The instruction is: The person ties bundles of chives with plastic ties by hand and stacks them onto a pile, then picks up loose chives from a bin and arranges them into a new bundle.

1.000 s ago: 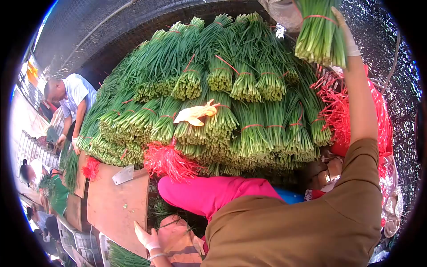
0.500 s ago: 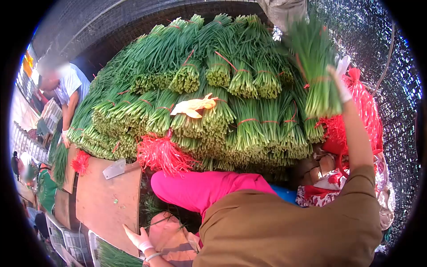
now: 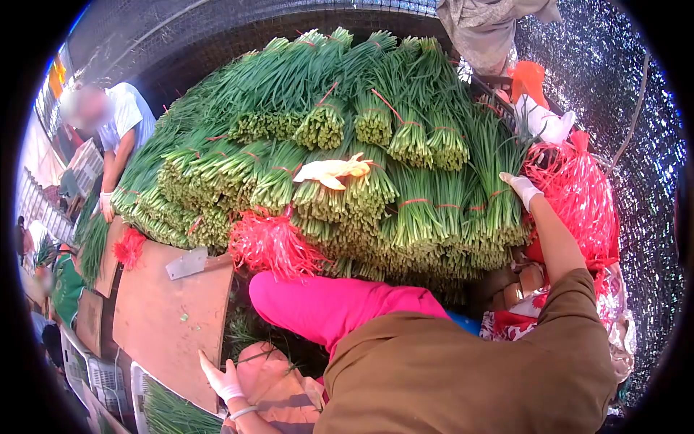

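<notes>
At the right end of the stack, my right hand [image 3: 522, 191], in a whitish glove, lies across a bundle of garlic chives [image 3: 499, 206]. Its fingers are stretched out over the stalks; the underside is hidden. My left hand [image 3: 225, 379], also gloved, is open with thumb and fingers apart beside the lower right edge of a brown board [image 3: 170, 318]. A cleaver [image 3: 186, 264] rests on the board's far edge. Many bundles tied with red bands are piled up, cut ends toward me. A pale orange glove [image 3: 331, 172] lies on the pile.
Red plastic ties [image 3: 275, 246] hang in front of the pile, with a larger bunch of ties [image 3: 578, 195] at right. A co-worker [image 3: 126, 126] bends over the pile's left end. A white crate [image 3: 173, 409] holding greens stands below the board. Dark netting [image 3: 643, 217] borders the right.
My right hand has lowered the chive bundle from the air onto the right end of the pile, and its fingers have loosened. My left hand stays by the board. The view has shifted slightly.
</notes>
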Available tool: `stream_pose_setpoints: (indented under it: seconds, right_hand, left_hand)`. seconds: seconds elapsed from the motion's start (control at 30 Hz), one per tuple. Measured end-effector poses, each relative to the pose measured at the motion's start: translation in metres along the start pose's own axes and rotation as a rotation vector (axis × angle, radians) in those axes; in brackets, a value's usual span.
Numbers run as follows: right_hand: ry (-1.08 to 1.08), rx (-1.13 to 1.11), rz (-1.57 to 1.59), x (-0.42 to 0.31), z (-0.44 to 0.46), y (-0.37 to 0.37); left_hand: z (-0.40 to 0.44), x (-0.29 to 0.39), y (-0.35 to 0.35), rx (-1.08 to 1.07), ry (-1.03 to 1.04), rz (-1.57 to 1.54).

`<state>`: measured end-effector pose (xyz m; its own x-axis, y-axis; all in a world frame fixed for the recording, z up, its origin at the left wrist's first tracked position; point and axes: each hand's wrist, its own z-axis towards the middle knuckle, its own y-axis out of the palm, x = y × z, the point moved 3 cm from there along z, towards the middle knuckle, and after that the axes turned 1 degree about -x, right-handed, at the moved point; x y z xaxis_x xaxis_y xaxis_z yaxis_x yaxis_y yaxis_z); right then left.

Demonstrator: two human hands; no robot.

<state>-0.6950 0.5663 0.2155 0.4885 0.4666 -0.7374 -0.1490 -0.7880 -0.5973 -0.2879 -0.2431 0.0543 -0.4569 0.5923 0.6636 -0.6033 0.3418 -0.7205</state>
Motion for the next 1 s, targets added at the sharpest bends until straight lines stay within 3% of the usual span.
stream_pose_setpoints:
  seconds: [0.03, 0.17, 0.2, 0.3, 0.37, 0.47, 0.6, 0.73, 0.83, 0.9, 0.97, 1.0]
  right_hand:
    - [0.002, -0.047, 0.037, -0.011, -0.018, 0.004]
    - [-0.256, 0.139, 0.241, -0.039, -0.057, 0.002]
    - [-0.226, 0.144, 0.254, -0.051, -0.074, -0.004]
    - [-0.544, 0.181, 0.186, -0.063, -0.069, -0.051]
    - [-0.819, 0.264, 0.149, -0.113, -0.129, -0.069]
    - [-0.739, 0.343, -0.109, -0.167, -0.144, -0.138]
    - [-0.859, 0.297, 0.301, -0.250, -0.209, -0.135]
    - [-1.036, 0.361, 0.364, -0.308, -0.164, -0.139]
    - [-0.933, 0.468, 0.243, -0.322, -0.107, -0.131]
    - [-0.707, 0.288, 0.173, -0.309, -0.033, -0.125]
    - [-0.618, 0.092, -0.001, -0.267, 0.065, -0.107]
    - [-0.533, 0.248, -0.415, -0.253, 0.089, -0.094]
  left_hand:
    - [-0.001, 0.003, 0.000, 0.000, -0.005, 0.001]
    - [-0.004, 0.007, -0.003, 0.010, -0.004, -0.007]
    - [-0.004, 0.007, -0.003, 0.006, -0.005, 0.004]
    - [-0.003, 0.005, -0.004, 0.001, -0.016, 0.026]
    - [-0.003, 0.001, -0.002, 0.003, -0.041, 0.020]
    - [-0.003, -0.003, -0.001, 0.018, -0.011, 0.033]
    - [-0.005, -0.004, -0.001, 0.027, -0.010, 0.027]
    - [-0.010, -0.005, -0.002, 0.051, -0.002, 0.018]
    - [-0.013, -0.013, -0.002, 0.056, -0.016, 0.078]
    - [-0.015, -0.015, 0.000, 0.036, -0.033, 0.115]
    - [-0.016, -0.013, -0.002, 0.004, -0.052, 0.123]
    - [-0.018, -0.009, -0.003, 0.015, -0.015, 0.169]
